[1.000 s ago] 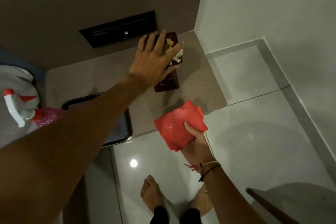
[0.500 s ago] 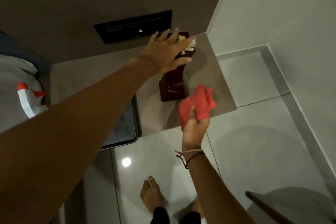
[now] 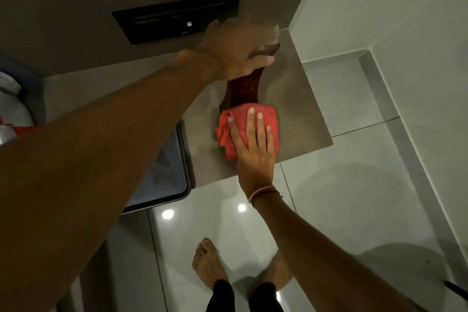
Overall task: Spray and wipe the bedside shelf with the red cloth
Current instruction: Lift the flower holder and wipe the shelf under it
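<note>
Bare feet (image 3: pixel 206 262) on glossy pale floor tiles (image 3: pixel 354 197) at the bottom of the view, black trouser hems just above them; right forearm rises from the lower right, thin cord bracelets (image 3: pixel 264 192) at the wrist; right hand (image 3: pixel 255 152) lies palm-down with fingers spread flat, pressing the red cloth (image 3: pixel 247 129) onto the bedside shelf (image 3: pixel 301 132); the hand grips nothing, it is open and bears down on the cloth; cloth bunched and folded, showing past the fingertips on the far side and past the hand on its left, sitting on the near half of the shelf just inside the front edge; far edge of the cloth touches or overlaps the foot of a dark red holder (image 3: pixel 247 86) standing on the shelf; left of the shelf, a dark tray (image 3: pixel 184 167) with a raised rim, largely hidden under the left forearm, which crosses the view from lower left; left hand (image 3: pixel 235 50), motion-blurred, closed over the top of the dark red holder, thumb along its near side, pale crumpled material (image 3: pixel 273 34) showing at the holder's top; holder looks tilted, though blur makes it uncertain; behind, a black wall panel (image 3: pixel 177 16) on the brown wall; far left edge, a sliver of a spray bottle (image 3: pixel 7 128), white and red.
</note>
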